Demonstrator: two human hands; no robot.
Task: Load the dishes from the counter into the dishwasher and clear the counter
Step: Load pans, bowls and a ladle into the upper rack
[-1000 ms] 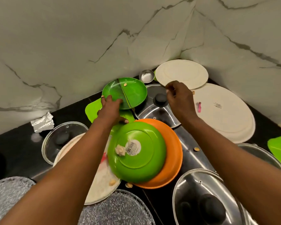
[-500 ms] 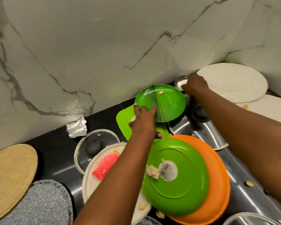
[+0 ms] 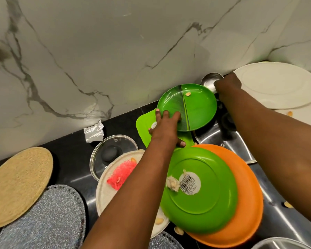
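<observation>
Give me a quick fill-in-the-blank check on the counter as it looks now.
1. The left hand holds the small ____ plate with a centre ridge.
2. The right hand reaches the small ____ bowl by the wall.
3. The upside-down green plate lies on an ____ plate.
4. The foil scrap lies beside a glass ____.

Missing words: green; steel; orange; lid

**What the frame hides**

The right hand (image 3: 227,85) covers part of the small steel bowl (image 3: 210,80); its fingertips are out of sight, so its grip cannot be told. The right forearm hides much of the steel lid (image 3: 221,139) and its knob. The left arm crosses the white plate (image 3: 104,191). The grey speckled mat (image 3: 43,218) and a steel rim (image 3: 284,244) are cut by the bottom edge. The barcode sticker (image 3: 189,183) is unreadable.
</observation>
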